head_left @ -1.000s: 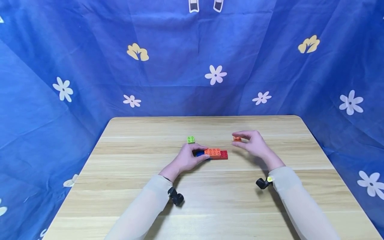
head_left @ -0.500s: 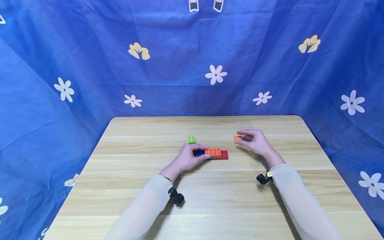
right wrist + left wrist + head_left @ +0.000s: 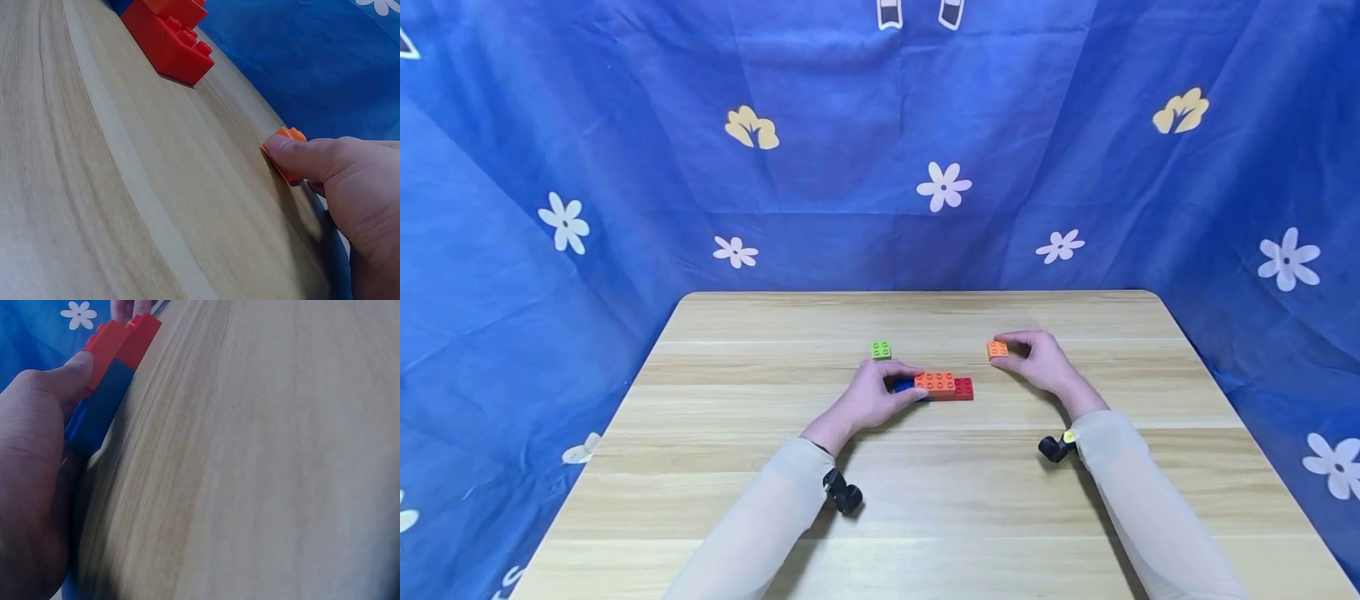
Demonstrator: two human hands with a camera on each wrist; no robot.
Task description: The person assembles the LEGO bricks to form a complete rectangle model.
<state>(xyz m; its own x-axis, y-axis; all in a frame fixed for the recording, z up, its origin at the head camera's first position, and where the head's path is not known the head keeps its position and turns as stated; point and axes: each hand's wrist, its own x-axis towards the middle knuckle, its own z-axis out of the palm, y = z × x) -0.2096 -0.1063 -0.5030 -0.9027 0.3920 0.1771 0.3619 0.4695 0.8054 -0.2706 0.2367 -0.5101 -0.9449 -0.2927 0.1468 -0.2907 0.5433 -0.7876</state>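
A: Item one, centre of the head view?
B: A joined block row: blue at the left end, orange on top, red at the right end. The left hand gripped its blue end, thumb on the orange.

A: Item two?
B: A small orange brick, right of centre, pinched by the right hand and resting on the table.

A: Loose stock?
B: One green brick, just beyond the left hand.

A: Surface and room?
B: Pale wood; blue flowered cloth behind and at both sides.
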